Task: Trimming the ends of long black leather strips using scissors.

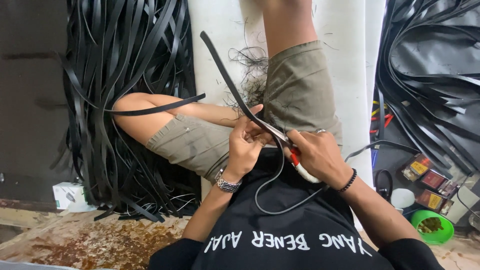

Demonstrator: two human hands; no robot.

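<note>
Your left hand (245, 145), with a metal watch (227, 183) on its wrist, has its fingers curled and pinched on a long black strip (227, 80) that rises from your lap up and to the left across the white mat (215, 30); your right hand (317, 155), with a ring and a black bead bracelet (348, 181), has its fingers closed around the red handles of a pair of scissors (280, 137), whose blades lie against the strip just beside your left fingertips; a thin trimmed sliver (272, 200) hangs from the cut and loops down over your black shirt; you sit with your legs in olive shorts (300, 90); a heap of black strips (125, 60) lies to your left, another pile (430, 75) to your right; a green bowl (432, 226) and small coloured boxes (430, 182) sit on the floor at the right, a small white box (67, 194) at the left.
</note>
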